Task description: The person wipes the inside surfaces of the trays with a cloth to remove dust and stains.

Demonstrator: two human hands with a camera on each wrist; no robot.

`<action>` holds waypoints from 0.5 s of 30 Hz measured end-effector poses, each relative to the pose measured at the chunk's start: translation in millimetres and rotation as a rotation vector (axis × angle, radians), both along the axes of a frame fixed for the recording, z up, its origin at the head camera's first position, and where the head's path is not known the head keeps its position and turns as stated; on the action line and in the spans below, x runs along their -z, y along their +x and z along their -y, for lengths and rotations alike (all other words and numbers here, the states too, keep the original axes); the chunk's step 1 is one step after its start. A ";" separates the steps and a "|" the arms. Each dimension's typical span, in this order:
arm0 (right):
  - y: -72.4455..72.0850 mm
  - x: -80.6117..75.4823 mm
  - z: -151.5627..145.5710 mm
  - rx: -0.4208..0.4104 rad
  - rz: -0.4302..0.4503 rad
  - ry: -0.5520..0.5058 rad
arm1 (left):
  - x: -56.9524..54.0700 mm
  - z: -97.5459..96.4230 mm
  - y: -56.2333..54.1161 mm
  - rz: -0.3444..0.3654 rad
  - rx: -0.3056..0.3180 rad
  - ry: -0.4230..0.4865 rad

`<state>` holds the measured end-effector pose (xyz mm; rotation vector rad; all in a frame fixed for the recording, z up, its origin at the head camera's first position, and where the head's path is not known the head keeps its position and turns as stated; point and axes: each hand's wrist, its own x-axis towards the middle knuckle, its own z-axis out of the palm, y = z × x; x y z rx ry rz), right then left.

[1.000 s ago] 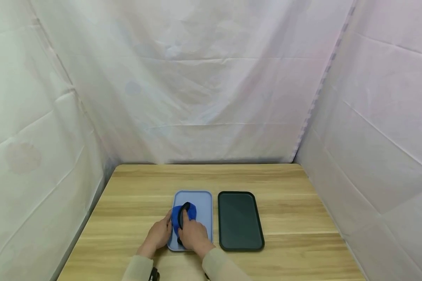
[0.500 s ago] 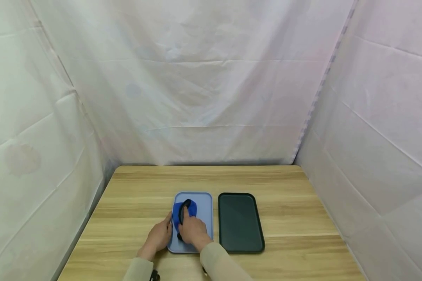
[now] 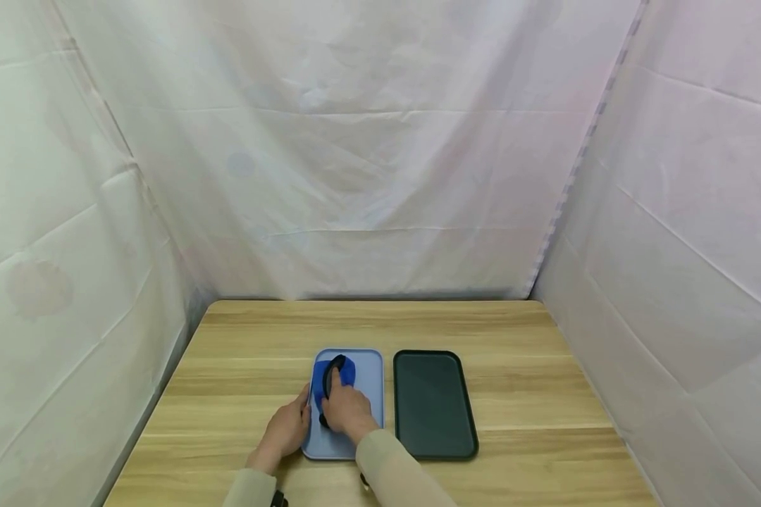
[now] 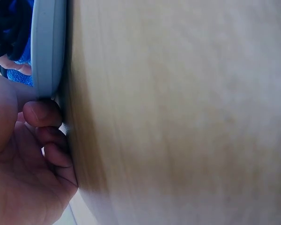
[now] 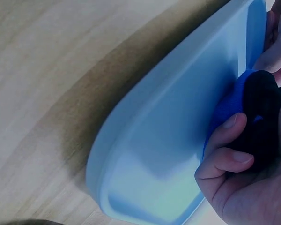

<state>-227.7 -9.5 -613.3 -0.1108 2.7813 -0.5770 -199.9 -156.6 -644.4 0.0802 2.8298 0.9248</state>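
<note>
Blue cloth along the left side of a light-blue tray

Furthest left, the left hand pinches the tray's left rim near its closer corner: the thumb comes over the inside while the other fingers curl loosely at the outer wall. This looks like the bracing hand. To do its part well, it should hold the tray flat on the worktop without lifting that rim, and leave the thumb clear of the cloth's path.

Next comes the cloth, lying on the tray's left half, from near the far end to past the middle. The right hand has its fingers closed round the cloth and its black band, the index finger reaching forward along the top. The step in hand seems to be wiping. Even, downward pressure would serve best; too much forward push could make the tray slide or the cloth bunch up. Long, overlapping strokes, with care at the rounded corners, should cover the bare right strip and near end.

Rightmost, a dark green tray lies just beside the first, apart from it and touched by neither hand.
</note>
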 end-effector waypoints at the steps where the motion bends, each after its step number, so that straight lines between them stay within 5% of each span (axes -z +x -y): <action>1: -1.0 0.3 0.1 0.002 0.001 -0.003 | 0.4 0.1 -0.1 0.001 -0.001 0.001; 15: -14.9 4.3 0.4 0.040 0.016 -0.028 | -1.6 -2.4 1.5 0.019 -0.027 0.017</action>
